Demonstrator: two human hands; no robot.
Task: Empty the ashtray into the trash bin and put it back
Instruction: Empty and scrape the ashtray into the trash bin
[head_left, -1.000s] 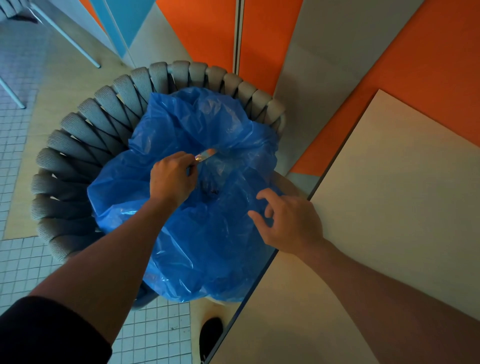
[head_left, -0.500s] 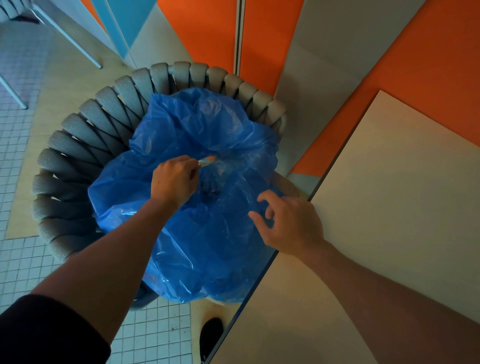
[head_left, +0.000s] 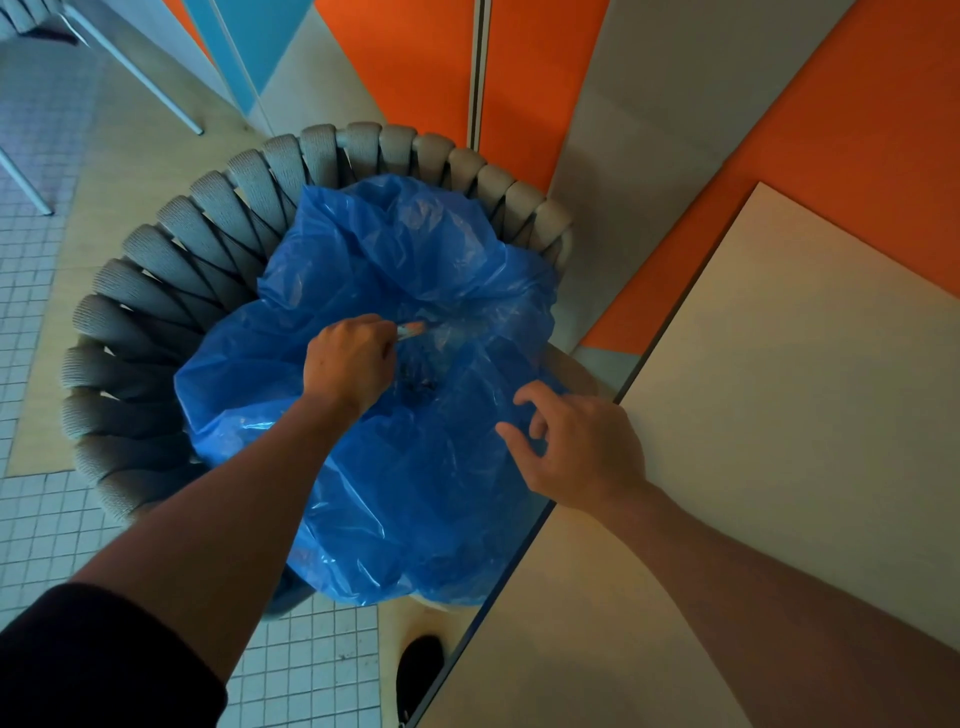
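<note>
Left hand (head_left: 348, 364) fisted in a grip, right hand (head_left: 582, 447) loosely open, seemingly empty

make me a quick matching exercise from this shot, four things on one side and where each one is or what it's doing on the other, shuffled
Things:
1. left hand
2. right hand
3. blue bag
4. shoe

Places or states:
A. on the floor at the bottom edge, beside the table
B. lining the grey woven bin
C. closed around a clear ashtray, over the bag's opening
D. fingers spread, holding nothing, at the bag's near edge

Pairs: 1-C, 2-D, 3-B, 4-A
</note>
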